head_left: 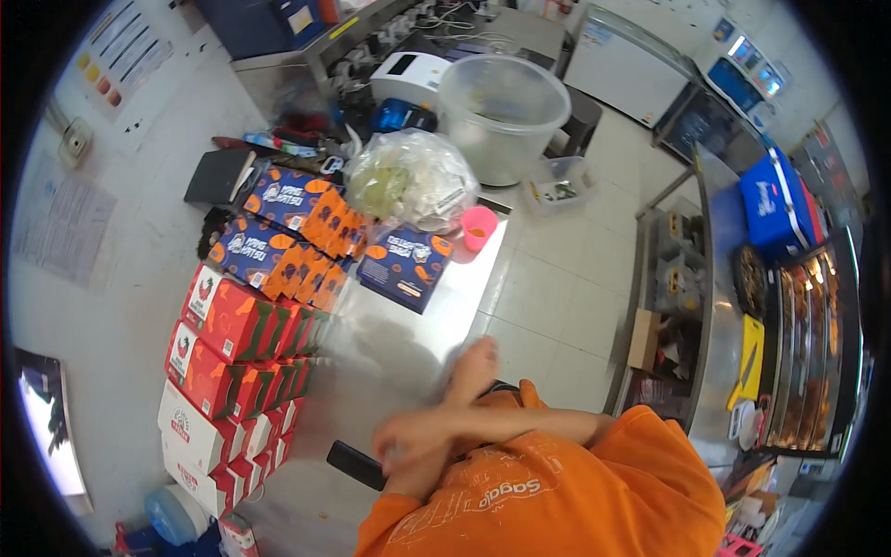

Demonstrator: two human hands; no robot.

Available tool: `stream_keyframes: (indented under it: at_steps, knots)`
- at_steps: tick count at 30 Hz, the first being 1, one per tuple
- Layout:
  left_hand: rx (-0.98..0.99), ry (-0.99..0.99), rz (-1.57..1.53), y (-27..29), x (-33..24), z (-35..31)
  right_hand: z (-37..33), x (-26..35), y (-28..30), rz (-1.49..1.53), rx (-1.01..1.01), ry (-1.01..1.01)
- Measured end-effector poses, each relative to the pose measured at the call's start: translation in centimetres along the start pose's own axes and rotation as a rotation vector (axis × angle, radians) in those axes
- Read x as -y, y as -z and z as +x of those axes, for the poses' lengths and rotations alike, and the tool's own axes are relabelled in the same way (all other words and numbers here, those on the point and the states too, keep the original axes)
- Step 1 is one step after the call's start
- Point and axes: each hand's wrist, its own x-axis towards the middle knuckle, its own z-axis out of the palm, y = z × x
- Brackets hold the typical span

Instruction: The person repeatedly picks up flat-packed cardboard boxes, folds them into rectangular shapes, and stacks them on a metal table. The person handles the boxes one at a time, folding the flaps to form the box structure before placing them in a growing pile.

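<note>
Both arms cross before the orange shirt [557, 492]. The right hand [408, 441] is blurred, its grip untellable, just above a black phone [357, 464] on the surface [408, 334]. The left hand [473, 367] lies flat, holding nothing.

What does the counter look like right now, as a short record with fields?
surface: steel counter, bright glare near its far edge
left side: stacked red boxes and white boxes, with blue and orange boxes behind them
middle: single blue box lying flat, pink cup beside it
back: clear bag of pale contents, large clear tub
hands: arms crossed at the near edge; right hand by a black phone, left hand empty, fingers out
grip: none clearly seen
</note>
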Motion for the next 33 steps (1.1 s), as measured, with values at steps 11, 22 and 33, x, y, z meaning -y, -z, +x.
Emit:
stream_keyframes:
  at_steps: [11, 22, 33]
  knots:
    - [0.617, -0.283, 0.018, -7.7, -9.8, -3.3, -6.2, 6.7, -1.4, 0.094, 0.032, -0.079]
    - [0.6, -0.319, -0.131, -23.1, -16.3, 7.9, -22.3, 10.3, 13.1, -0.188, -0.027, -0.187]
    - [0.842, -0.154, -0.085, -29.7, -19.7, 18.8, -29.2, 9.4, 25.9, -0.304, -0.076, -0.013]
